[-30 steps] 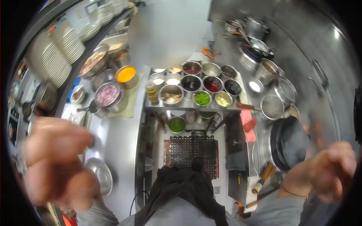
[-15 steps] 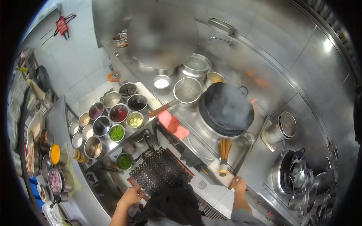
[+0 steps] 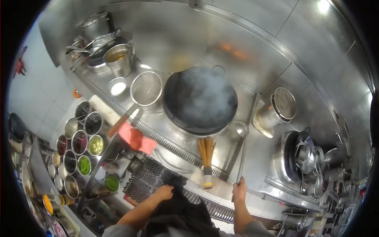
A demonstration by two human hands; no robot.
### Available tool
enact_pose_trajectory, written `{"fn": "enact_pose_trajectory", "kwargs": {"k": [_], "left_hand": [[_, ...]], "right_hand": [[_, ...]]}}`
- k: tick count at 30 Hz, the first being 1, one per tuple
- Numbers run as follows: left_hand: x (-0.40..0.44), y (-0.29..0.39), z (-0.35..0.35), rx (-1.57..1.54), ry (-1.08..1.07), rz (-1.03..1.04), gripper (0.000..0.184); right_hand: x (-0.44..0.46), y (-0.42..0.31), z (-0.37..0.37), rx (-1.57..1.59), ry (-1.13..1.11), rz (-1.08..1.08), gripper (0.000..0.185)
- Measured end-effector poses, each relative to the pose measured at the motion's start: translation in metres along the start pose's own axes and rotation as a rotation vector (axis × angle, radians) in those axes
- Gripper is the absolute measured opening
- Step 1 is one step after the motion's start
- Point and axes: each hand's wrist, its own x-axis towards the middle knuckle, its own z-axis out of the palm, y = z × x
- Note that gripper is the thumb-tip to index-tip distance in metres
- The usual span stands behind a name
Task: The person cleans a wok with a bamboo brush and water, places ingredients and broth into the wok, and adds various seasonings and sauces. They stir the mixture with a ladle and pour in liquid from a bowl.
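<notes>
Near the steel cooktop's [image 3: 154, 122] front edge: right hand [image 3: 239, 192] grasping long, thin-handled metal ladle [image 3: 242, 158]; rounded bowl ahead of that hand, just beside the round, dark, smoking wok [image 3: 189, 104]. Left hand [image 3: 164, 192] curled in loose fist by black cloth [image 3: 173, 221], well apart from ladle.

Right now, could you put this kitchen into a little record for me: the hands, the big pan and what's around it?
Right hand: gripping a long-handled ladle
Left hand: loosely curled near the black apron; contents unclear
Pan: black wok, smoke or steam above it
Left of wok: mesh strainer
In front of wok: stick-bristled brush
Far left: metal containers of ingredients, one with chopped greens
</notes>
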Motion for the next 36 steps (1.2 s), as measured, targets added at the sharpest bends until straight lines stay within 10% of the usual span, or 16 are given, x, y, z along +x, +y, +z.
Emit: {"fn": "enact_pose_trajectory", "kwargs": {"k": [9, 16, 17, 18, 20, 30, 32, 36], "left_hand": [[0.064, -0.162, 0.038, 0.093, 0.096, -0.019, 0.036], [-0.105, -0.283, 0.019, 0.110, -0.012, -0.655, 0.036], [-0.123, -0.298, 0.040, -0.152, 0.433, -0.650, 0.041], [-0.144, -0.302, 0.022, -0.152, -0.070, -0.944, 0.050], [-0.161, -0.322, 0.035, -0.339, -0.073, -1.203, 0.048], [-0.039, -0.349, -0.021, 0.136, -0.099, -0.413, 0.029], [-0.020, -0.317, -0.058, -0.066, -0.104, -0.520, 0.031], [0.016, -0.297, -0.066, -0.108, -0.031, -0.410, 0.040]], "right_hand": [[0.042, -0.039, 0.009, 0.387, -0.006, 0.072, 0.057], [0.111, -0.254, 0.006, 0.679, -0.066, -0.287, 0.041], [0.131, -0.281, 0.017, 0.642, -0.142, -0.330, 0.051], [0.149, -0.313, 0.032, 0.595, -0.158, -0.372, 0.047], [0.175, -0.387, 0.062, 0.412, -0.178, -0.472, 0.041], [0.289, -0.623, 0.330, -0.231, -0.274, -0.625, 0.024], [0.303, -0.637, 0.365, 0.283, -0.766, -0.154, 0.018], [0.294, -0.639, 0.360, 1.055, -0.837, -0.023, 0.009]]}}
